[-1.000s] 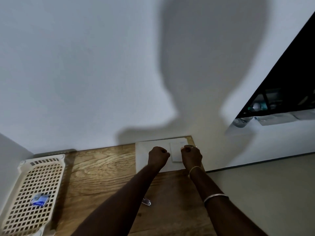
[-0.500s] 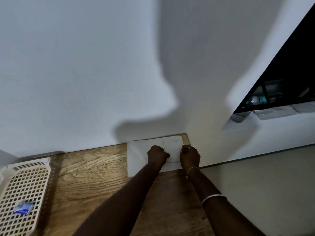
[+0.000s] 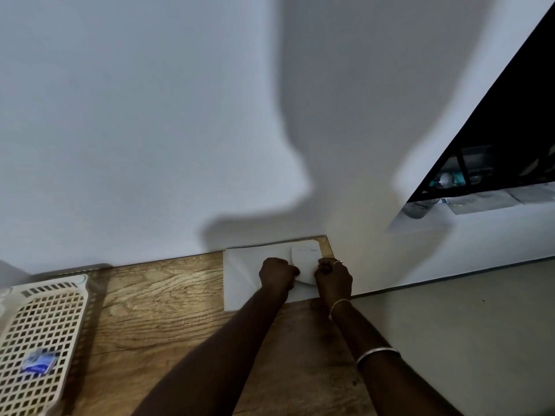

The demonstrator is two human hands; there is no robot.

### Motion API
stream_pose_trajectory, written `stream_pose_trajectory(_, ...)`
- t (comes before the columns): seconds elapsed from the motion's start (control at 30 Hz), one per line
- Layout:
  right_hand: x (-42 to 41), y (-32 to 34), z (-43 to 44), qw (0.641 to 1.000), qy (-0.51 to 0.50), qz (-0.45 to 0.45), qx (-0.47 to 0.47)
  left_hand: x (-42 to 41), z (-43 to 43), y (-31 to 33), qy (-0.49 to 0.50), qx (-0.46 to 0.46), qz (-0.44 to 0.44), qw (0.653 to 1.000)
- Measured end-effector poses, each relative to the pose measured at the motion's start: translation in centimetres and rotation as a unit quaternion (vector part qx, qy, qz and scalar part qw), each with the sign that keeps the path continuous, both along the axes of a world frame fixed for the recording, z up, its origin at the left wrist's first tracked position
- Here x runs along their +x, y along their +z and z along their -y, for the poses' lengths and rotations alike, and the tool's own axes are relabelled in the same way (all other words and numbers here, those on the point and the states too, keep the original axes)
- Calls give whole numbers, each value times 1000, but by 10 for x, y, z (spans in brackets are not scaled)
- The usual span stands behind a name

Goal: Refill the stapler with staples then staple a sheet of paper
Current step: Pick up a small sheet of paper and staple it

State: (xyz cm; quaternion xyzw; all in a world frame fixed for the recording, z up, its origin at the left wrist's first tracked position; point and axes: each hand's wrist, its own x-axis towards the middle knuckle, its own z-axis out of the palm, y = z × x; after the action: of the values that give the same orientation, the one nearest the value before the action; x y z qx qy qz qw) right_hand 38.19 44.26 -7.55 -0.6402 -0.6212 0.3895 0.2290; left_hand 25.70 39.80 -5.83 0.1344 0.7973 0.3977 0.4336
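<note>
A large white sheet of paper lies flat at the far right corner of the wooden table, against the wall. On top of it a smaller white sheet is held between my two hands, its near edge curved up. My left hand is closed in a fist on its left edge. My right hand, wearing a ring, is closed on its right edge. A small blue staple box lies in the basket at the left. No stapler is visible.
A cream perforated plastic basket stands at the table's left end. The white wall rises right behind the table. The table's right edge drops to a pale floor. A dark opening with shelves is at the upper right.
My hands stay closed on the small sheet, whose near edge has lifted and curved. A small metal object seen beneath my left forearm a second ago is hidden now.
</note>
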Motion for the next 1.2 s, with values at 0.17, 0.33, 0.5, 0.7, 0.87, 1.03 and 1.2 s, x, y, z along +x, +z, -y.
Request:
stream_pose_trajectory(0.17, -2, 7, 11, 1000, -7, -21, -5, -6, 14, 6, 36, 73, 34, 996)
stream_pose_trajectory(0.33, -26, 33, 21, 950, -106, -231, -179, -29, 44, 21, 72, 171, 27, 982)
stream_pose_trajectory(0.5, -61, 71, 48, 901, -59, -371, -219, -63, 84, 50, 117, 271, 13, 956)
stream_pose_trajectory(0.7, -111, 125, 78, 890, 20, -418, -181, -106, 132, 106, 148, 349, 36, 925)
stream_pose_trajectory(0.87, -145, 168, 105, 876, 77, -445, -168, -138, 171, 152, 137, 368, 66, 917)
stream_pose_trajectory(1.03, -164, 199, 128, 869, 137, -453, -144, -156, 197, 179, 118, 392, 72, 910)
stream_pose_trajectory(1.2, -174, 212, 142, 866, 192, -443, -127, -164, 215, 189, 119, 412, 64, 901)
